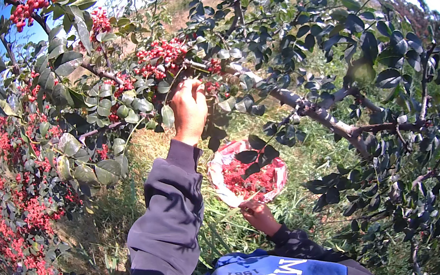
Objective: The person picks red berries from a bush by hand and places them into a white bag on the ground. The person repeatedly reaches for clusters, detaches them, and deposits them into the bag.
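My left hand [189, 107] is raised to a tree branch [251, 75], its back towards me and its fingertips partly hidden at the twig just below a cluster of small red berries [162, 57]. Whether the fingers grip a stem cannot be told. Lower down, a round basket with a pink and white lining [217, 180] holds many loose red berries [247, 180]. My right hand [259, 216] is at the near edge of this basket, with curled fingers pinching its rim. Dark leaves hang in front of the basket's upper right part.
More red berry clusters [34, 214] crowd the bush on the left, and others [33, 7] hang at the upper left. A thick grey branch [327, 118] runs down to the right among dark leaves and thin twigs. Grass [225, 238] covers the ground below.
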Motion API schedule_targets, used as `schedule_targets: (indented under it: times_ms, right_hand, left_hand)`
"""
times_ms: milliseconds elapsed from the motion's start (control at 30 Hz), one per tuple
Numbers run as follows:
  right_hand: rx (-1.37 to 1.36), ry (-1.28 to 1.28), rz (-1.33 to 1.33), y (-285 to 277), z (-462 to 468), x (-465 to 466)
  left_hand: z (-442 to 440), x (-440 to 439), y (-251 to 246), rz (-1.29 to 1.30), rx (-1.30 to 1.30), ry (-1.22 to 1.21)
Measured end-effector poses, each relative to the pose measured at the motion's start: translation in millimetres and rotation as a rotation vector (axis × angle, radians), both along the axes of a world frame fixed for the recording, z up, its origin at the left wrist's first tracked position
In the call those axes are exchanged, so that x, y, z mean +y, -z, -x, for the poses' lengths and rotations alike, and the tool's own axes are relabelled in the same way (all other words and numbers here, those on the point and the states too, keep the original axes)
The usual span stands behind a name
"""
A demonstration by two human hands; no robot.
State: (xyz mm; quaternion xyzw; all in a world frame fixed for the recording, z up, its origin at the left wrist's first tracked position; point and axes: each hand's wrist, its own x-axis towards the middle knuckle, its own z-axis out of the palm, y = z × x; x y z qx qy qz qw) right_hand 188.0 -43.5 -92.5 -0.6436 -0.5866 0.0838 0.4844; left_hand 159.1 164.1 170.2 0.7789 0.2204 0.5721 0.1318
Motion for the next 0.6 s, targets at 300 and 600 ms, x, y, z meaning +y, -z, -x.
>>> schedule_targets:
  times_ms: [300,600]
  right_hand:
    - [0.147,-0.031,0.114,-4.1,12.4,-4.8]
    - [0.136,-0.056,0.106,-13.7,15.0,-2.7]
  left_hand:
    - [-1.5,5.9,14.0,0.804,-0.495,0.632]
    - [5.5,2.8,17.5,1.229,-0.355,0.81]
